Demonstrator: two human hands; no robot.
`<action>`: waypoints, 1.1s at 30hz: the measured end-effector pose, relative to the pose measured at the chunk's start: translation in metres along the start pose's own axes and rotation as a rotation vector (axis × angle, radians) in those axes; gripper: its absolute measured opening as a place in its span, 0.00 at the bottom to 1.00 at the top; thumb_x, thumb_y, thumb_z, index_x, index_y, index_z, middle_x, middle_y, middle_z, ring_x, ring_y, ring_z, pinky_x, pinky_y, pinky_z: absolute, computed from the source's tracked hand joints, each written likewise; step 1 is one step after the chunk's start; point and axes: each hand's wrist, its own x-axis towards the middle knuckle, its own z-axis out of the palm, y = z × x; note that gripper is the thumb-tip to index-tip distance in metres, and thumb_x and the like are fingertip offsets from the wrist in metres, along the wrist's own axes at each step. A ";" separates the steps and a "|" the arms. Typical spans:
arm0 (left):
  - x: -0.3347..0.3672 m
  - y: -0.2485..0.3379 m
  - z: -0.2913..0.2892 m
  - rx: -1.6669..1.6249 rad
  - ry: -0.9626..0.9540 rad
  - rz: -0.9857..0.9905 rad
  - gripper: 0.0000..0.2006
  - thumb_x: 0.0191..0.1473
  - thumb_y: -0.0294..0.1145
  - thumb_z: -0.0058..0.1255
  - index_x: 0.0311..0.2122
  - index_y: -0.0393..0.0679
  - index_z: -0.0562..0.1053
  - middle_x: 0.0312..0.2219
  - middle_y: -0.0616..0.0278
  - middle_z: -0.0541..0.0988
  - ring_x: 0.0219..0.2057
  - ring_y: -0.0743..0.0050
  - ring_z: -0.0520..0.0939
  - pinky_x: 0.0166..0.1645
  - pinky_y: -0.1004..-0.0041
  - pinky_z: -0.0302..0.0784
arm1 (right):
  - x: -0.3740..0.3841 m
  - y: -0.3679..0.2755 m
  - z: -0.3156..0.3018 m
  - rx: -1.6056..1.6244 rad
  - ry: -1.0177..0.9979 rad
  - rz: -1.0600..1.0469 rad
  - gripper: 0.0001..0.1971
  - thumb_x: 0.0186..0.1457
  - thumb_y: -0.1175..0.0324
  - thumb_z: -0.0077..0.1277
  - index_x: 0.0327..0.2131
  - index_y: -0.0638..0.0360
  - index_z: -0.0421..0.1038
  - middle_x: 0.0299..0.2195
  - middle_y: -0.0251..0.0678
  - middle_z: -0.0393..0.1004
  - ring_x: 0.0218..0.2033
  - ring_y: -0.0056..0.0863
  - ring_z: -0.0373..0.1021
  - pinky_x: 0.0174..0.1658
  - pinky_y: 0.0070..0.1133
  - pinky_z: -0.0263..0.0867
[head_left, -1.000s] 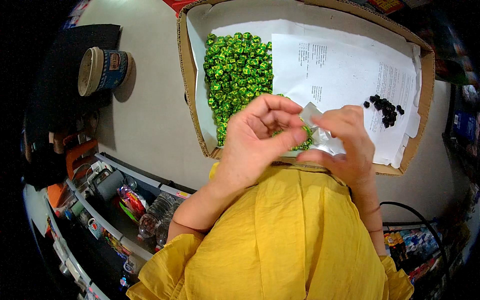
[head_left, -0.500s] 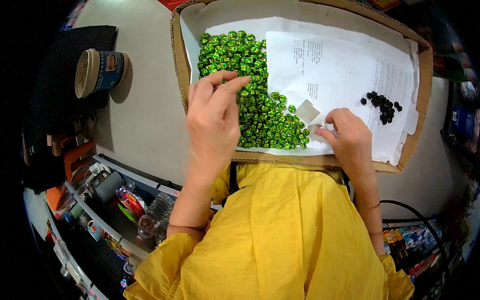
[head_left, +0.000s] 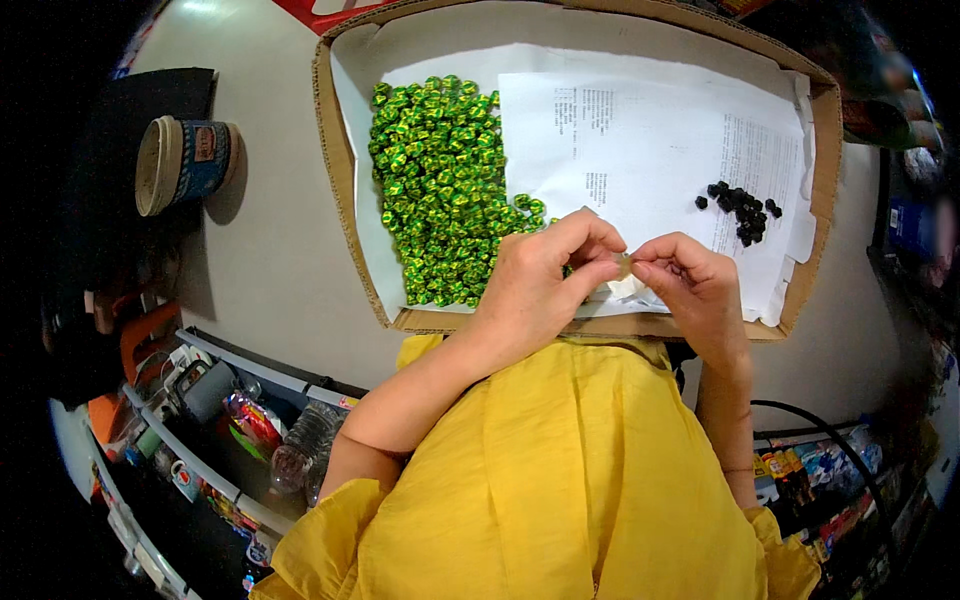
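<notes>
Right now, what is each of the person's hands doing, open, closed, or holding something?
Left hand: fingers pinched shut on a small pale piece between both hands.
Right hand: pinched shut on the same piece; what it is cannot be told.

Grey-beige table top [head_left: 270, 270], evenly lit with a glare patch at its far left corner. Black mat [head_left: 130, 130] at left edge. Below left, a shelf rack [head_left: 190, 440] crowded with bottles and packets. Surroundings dark.
</notes>
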 end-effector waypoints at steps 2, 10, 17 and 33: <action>-0.002 0.002 0.000 0.037 -0.015 -0.015 0.09 0.45 0.21 0.53 0.35 0.37 0.71 0.26 0.64 0.76 0.28 0.82 0.76 0.34 0.81 0.72 | -0.003 0.004 -0.002 -0.012 -0.056 0.048 0.03 0.48 0.78 0.51 0.29 0.66 0.70 0.20 0.26 0.70 0.22 0.08 0.62 0.23 0.09 0.59; -0.001 0.002 0.007 -0.090 0.030 0.047 0.10 0.47 0.21 0.52 0.37 0.34 0.69 0.27 0.64 0.75 0.30 0.83 0.75 0.36 0.82 0.71 | 0.000 -0.002 -0.002 0.013 0.029 -0.003 0.06 0.48 0.78 0.50 0.33 0.66 0.70 0.21 0.29 0.72 0.22 0.10 0.64 0.23 0.10 0.60; -0.004 -0.001 0.003 -0.362 0.024 -0.191 0.11 0.47 0.20 0.52 0.37 0.35 0.69 0.26 0.63 0.76 0.29 0.84 0.76 0.34 0.83 0.71 | 0.015 0.009 -0.023 -0.710 0.450 -0.305 0.04 0.46 0.76 0.51 0.29 0.63 0.69 0.24 0.37 0.70 0.22 0.28 0.68 0.24 0.20 0.63; -0.008 0.011 0.005 -0.480 0.054 -0.170 0.07 0.49 0.20 0.47 0.36 0.34 0.67 0.25 0.63 0.77 0.25 0.89 0.73 0.29 0.86 0.67 | -0.007 -0.019 0.008 -0.665 0.227 -0.580 0.10 0.37 0.72 0.59 0.26 0.56 0.69 0.20 0.29 0.63 0.20 0.26 0.60 0.22 0.22 0.55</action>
